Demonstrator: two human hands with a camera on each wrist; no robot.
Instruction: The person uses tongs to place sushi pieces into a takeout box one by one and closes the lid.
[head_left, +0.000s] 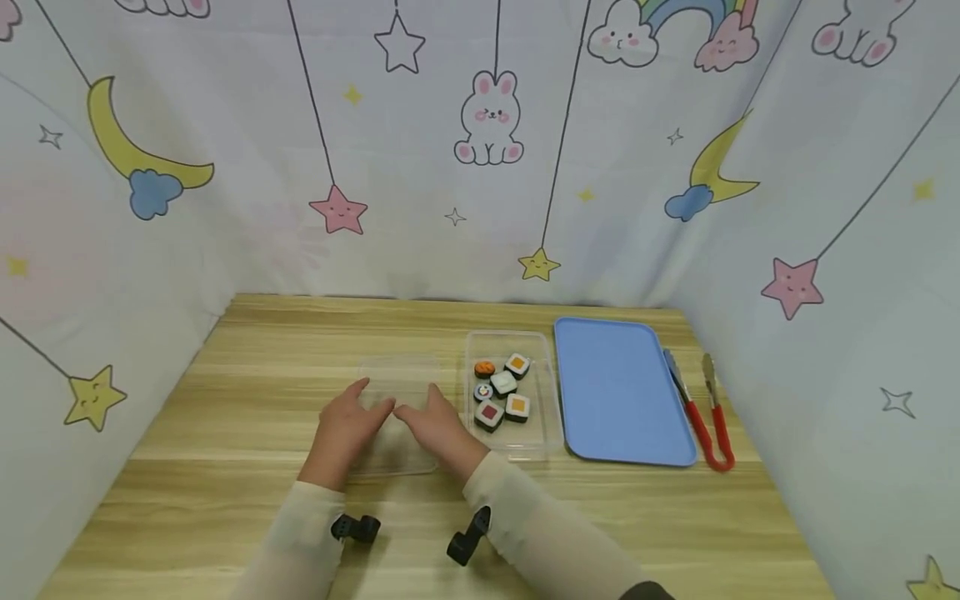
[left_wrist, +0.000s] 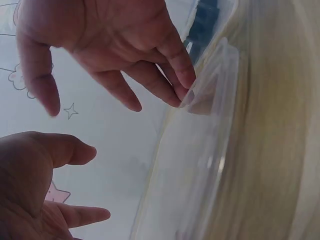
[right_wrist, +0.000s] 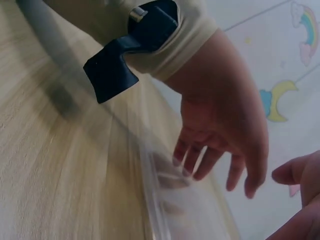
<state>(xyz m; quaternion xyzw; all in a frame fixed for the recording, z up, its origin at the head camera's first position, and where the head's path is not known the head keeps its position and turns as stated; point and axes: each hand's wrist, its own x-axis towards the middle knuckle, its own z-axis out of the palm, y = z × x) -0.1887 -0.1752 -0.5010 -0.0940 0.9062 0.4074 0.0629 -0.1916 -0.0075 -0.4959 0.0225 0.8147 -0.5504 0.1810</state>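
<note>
A clear plastic container (head_left: 395,461) lies on the table under both hands. My left hand (head_left: 347,429) is over its left side, with the fingers loosely spread. Over its right side is my right hand (head_left: 442,429), the thumb pointing toward the left one. In the left wrist view the right hand (left_wrist: 125,55) has its fingertips at the container's clear wall (left_wrist: 200,165). The right wrist view shows the left hand (right_wrist: 220,115) with relaxed fingers close to the plastic; whether they touch it I cannot tell. Neither hand grips anything visible.
Right of the hands, a second clear container (head_left: 551,408) holds several sushi pieces (head_left: 503,383). Beyond it lies a blue tray (head_left: 626,392), with red-handled tongs (head_left: 722,437) along its right edge. A patterned curtain (head_left: 420,150) surrounds the wooden table (head_left: 262,367).
</note>
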